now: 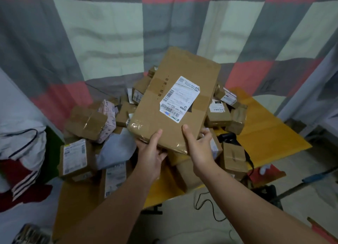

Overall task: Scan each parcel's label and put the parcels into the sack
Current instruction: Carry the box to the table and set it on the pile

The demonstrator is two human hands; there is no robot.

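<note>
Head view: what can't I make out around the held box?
All head view.
Print on the white shipping label of the large brown cardboard box: too small, blurred.
Fingers of left hand and right hand: hidden under the box.
Most of the black corded device on the yellow table: behind small cardboard parcels.

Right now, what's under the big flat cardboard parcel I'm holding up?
Below the large flat brown cardboard parcel, small brown cardboard boxes lie piled on the yellow table, with a black device near the right hand. The pile's middle is covered by the parcel.

Bare left hand (151, 153) and right hand (199, 148) on 2 bare forearms (237, 192).
</note>
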